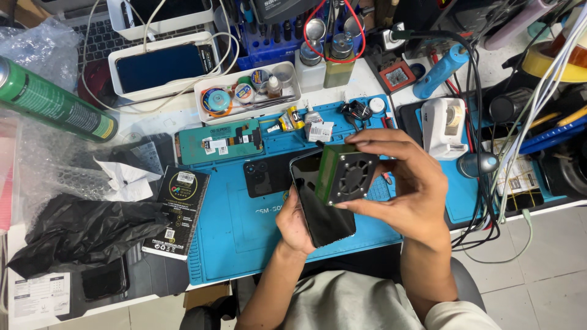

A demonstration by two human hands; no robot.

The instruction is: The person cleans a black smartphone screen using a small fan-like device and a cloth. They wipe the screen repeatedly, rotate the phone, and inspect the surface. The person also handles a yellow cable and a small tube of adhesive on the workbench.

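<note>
My left hand [295, 227] grips a black smartphone [319, 214] from below, screen up and tilted. My right hand [408, 183] holds a small green box with a fan grille [343, 173] right over the phone's upper half, touching or almost touching the glass. Both are above the blue work mat [244, 232]. Behind the hands on the mat lie a black phone back cover [268, 174] and a teal display part with flex cables [221, 142].
A dark printed box [178, 211] and a black plastic bag [79, 229] lie left. A green spray can [55, 101] and bubble wrap are far left. White trays [247, 91] with tape rolls, a tool rack, a white device [443, 127] and many cables crowd the back and right.
</note>
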